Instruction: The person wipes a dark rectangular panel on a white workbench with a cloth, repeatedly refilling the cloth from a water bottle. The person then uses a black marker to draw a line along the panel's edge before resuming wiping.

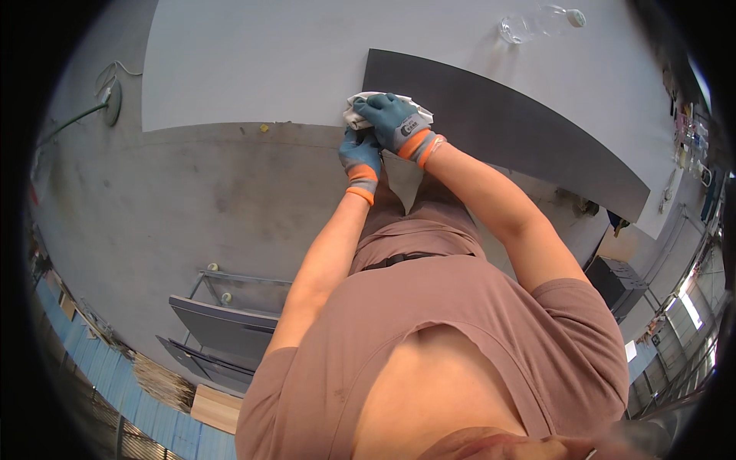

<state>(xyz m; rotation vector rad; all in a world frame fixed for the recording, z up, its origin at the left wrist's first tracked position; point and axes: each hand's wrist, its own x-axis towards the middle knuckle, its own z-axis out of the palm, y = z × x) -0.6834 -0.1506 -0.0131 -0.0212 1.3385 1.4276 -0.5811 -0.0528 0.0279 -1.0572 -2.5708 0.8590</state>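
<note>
White cloth (366, 107) bunched at the near left corner of the dark panel (506, 126), pressed flat there under the right hand (395, 121). Fingers (383, 106) of that hand bent down over the cloth and closed on it, palm bearing on top, most likely so the rag stays pinned against the panel's edge rather than sliding off the corner. Left hand (360, 157) just below the corner, at the panel's near edge, tucked partly under the right wrist; fingers curled, seemingly on the rim of the panel or the tail of the cloth, but hidden too far to tell which, or how tightly closed. Both hands in blue-grey gloves with orange cuffs, presumably for grip and protection against the sheet's edge. Dark panel lying flat on the pale counter (253, 61), its long side running off to the right and slightly overhanging the counter's near edge, which puts the corner within easy reach. Beyond the panel's far edge, toward the right, a clear plastic bottle (540, 21) on its side on the counter, well apart from the hands. Well below and left of the panel, down on the concrete floor (176, 199), a metal rack (222, 322) holding more grey sheets upright on edge.
</note>
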